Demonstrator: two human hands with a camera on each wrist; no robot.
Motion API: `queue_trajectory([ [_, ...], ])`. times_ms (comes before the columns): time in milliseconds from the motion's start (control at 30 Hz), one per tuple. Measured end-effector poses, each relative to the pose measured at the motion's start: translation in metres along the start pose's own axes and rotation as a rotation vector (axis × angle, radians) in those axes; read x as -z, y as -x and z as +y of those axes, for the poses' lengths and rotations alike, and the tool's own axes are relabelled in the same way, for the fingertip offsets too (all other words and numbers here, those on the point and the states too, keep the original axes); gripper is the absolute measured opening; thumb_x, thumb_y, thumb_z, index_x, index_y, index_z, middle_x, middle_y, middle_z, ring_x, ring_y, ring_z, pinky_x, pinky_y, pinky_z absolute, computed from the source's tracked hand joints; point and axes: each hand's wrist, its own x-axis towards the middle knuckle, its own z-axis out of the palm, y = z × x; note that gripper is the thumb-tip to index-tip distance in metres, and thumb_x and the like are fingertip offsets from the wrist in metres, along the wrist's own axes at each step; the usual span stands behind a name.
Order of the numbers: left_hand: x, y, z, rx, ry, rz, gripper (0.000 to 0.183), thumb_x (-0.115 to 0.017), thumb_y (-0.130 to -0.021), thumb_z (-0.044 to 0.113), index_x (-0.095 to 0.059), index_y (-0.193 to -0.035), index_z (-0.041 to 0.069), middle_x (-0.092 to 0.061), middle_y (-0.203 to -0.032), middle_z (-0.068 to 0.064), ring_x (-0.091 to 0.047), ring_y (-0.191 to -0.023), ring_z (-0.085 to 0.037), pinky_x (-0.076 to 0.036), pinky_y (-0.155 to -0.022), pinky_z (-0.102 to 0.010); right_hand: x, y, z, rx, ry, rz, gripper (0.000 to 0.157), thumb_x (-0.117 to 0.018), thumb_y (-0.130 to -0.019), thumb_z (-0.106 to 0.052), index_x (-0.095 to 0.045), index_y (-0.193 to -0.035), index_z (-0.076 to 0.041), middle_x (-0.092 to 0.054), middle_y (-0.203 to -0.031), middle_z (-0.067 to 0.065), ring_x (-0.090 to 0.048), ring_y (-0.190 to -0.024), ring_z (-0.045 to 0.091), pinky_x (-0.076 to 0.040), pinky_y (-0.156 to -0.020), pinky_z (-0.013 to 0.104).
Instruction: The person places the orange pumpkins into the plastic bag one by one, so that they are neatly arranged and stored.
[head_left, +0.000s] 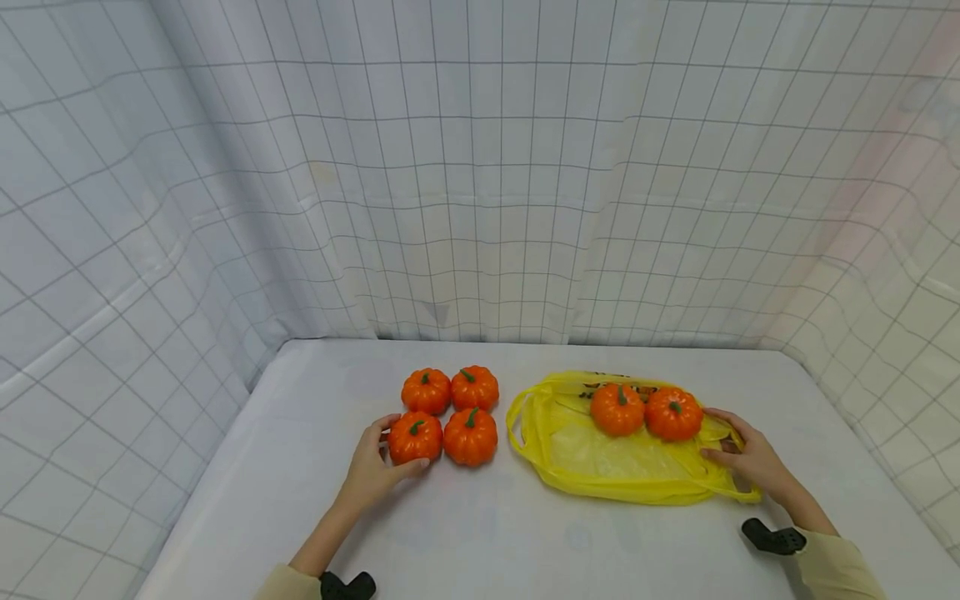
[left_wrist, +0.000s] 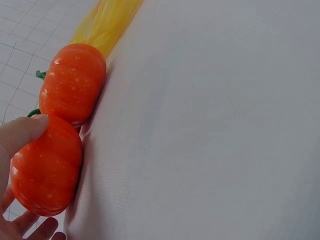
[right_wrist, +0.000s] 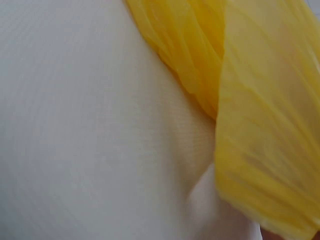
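Note:
My left hand curves around the front-left small orange pumpkin, which has a green stem. In the left wrist view the thumb lies on that pumpkin, and fingers show at its far lower side. Three more pumpkins stand close against it, one of them the front-right pumpkin. My right hand is at the right end of a yellow plastic bag, thumb and fingers apart, fingertips right by the right pumpkin. In the right wrist view the bag hides most of that hand.
Another pumpkin lies on the flat bag, left of the one by my right hand. One handle loop of the bag points toward the group of pumpkins. White grid-patterned curtains surround the white table at the back and sides.

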Motion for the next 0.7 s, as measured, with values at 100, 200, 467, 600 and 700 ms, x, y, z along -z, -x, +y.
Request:
queue_trajectory([
  [100,-0.0008,-0.0003,-0.0011,0.01,-0.008,0.006,0.082,-0.083,-0.073,0.029,-0.04,-0.137,0.001,-0.046,-0.137,-0.016,-0.047,-0.119,-0.028,-0.042,-0.099,-0.046,0.0,0.0001,0.0001,-0.017,-0.005,-0.004,0.065,-0.072,-0.086,-0.016,-0.04,-0.14,-0.003,-0.043,-0.122,-0.002,-0.042,-0.073,0.005,-0.037,-0.06,0.022],
  [200,-0.0015,0.0002,-0.0012,0.015,-0.01,0.015,0.082,-0.084,-0.073,0.029,-0.041,-0.137,0.002,-0.047,-0.137,-0.015,-0.047,-0.118,-0.028,-0.043,-0.099,-0.046,0.0003,0.0005,-0.0006,-0.028,-0.008,-0.009,0.065,-0.072,-0.086,-0.019,-0.04,-0.141,-0.004,-0.042,-0.122,-0.007,-0.042,-0.074,0.004,-0.037,-0.061,0.022],
  [467,-0.0032,0.0032,0.0014,0.015,0.005,0.042,0.08,-0.084,-0.073,0.027,-0.041,-0.136,0.001,-0.046,-0.137,-0.016,-0.047,-0.118,-0.029,-0.044,-0.1,-0.049,0.0015,-0.0006,-0.0003,-0.039,-0.002,-0.023,0.065,-0.071,-0.087,-0.016,-0.038,-0.141,-0.003,-0.043,-0.117,0.002,-0.042,-0.073,0.006,-0.036,-0.059,0.023],
  [600,-0.0034,0.0044,0.0016,0.029,0.006,0.044,0.081,-0.084,-0.073,0.028,-0.041,-0.136,0.002,-0.047,-0.137,-0.015,-0.047,-0.118,-0.028,-0.044,-0.101,-0.048,0.0016,-0.0018,0.0005,-0.04,0.014,-0.027,0.065,-0.07,-0.087,-0.016,-0.038,-0.142,-0.002,-0.043,-0.119,0.006,-0.041,-0.074,0.006,-0.036,-0.059,0.023],
  [700,-0.0038,0.0055,0.0022,0.049,0.01,0.044,0.082,-0.084,-0.072,0.029,-0.041,-0.137,0.002,-0.048,-0.136,-0.015,-0.047,-0.118,-0.028,-0.043,-0.101,-0.046,0.0016,-0.0011,0.0001,-0.024,0.0,-0.022,0.064,-0.07,-0.087,-0.015,-0.038,-0.141,-0.002,-0.044,-0.115,0.001,-0.041,-0.073,0.006,-0.036,-0.059,0.023],
])
